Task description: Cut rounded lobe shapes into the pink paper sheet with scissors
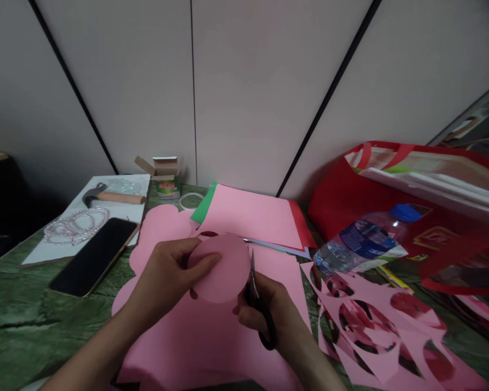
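Between the thumb and fingers of my left hand (181,266) is a round pink paper disc (224,271), held above the pink sheets. My right hand (267,309) grips black-handled scissors (264,317), their blades pointing up along the disc's right edge. Under both hands lies a large pink paper sheet (212,347). Several cut pink circles (157,222) lie along its left side. Behind the disc is a stack of pink paper (252,212), with green and red sheets showing at its edges.
Pink paper offcuts (375,326) heap on the right beside a water bottle (358,239) and a red bag (338,190). At left are a phone (93,258), a hammer (118,197) and a bead string (77,225). An opened small box (167,184) stands near the wall.
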The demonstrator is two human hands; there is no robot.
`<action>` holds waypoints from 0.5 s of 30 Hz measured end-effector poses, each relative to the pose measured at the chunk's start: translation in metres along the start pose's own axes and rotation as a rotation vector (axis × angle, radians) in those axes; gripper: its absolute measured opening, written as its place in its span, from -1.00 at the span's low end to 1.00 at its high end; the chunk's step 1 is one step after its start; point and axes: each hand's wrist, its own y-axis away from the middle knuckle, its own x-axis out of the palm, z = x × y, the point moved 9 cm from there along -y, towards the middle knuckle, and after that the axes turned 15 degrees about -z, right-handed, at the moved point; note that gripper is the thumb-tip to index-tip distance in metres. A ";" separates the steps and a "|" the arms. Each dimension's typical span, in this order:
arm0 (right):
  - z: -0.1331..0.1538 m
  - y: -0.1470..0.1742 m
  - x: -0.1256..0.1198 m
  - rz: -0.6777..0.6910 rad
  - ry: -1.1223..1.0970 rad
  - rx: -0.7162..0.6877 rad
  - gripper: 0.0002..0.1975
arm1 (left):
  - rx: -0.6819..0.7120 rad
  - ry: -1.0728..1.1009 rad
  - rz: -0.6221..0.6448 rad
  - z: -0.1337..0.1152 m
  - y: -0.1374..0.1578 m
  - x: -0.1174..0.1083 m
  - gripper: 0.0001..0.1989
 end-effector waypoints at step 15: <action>0.011 0.004 -0.028 -0.316 -0.087 -0.084 -0.80 | 0.051 -0.148 -0.011 0.001 -0.004 -0.006 -0.65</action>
